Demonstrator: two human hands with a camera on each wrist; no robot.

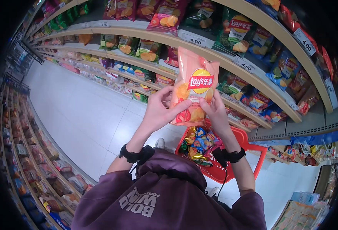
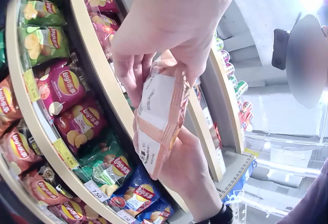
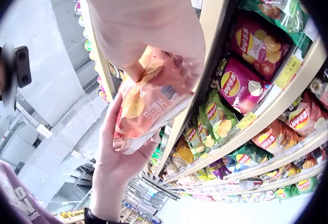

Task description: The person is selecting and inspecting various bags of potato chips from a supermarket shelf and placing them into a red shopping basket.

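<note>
A pink-orange bag of potato chips (image 1: 194, 86) is held upright between both hands in front of the shelves, its printed front towards the head camera. My left hand (image 1: 159, 109) grips its left edge, thumb across the lower front and fingers behind. On the opposite edge my right hand (image 1: 217, 113) pinches the bag, thumb on the front. The left wrist view shows the white printed back of the chip bag (image 2: 156, 106), with fingers around both sides. Seen from the right wrist, the bag (image 3: 151, 98) has a crinkled front and my right thumb presses on it.
Below the hands stands a red shopping basket (image 1: 240, 134) with several small colourful packets (image 1: 201, 143) inside. Curved shelves (image 1: 222, 53) full of chip bags rise ahead and to the right, with price tags (image 1: 196, 39) along their edges. Another stocked shelf (image 1: 34, 153) lines the left side.
</note>
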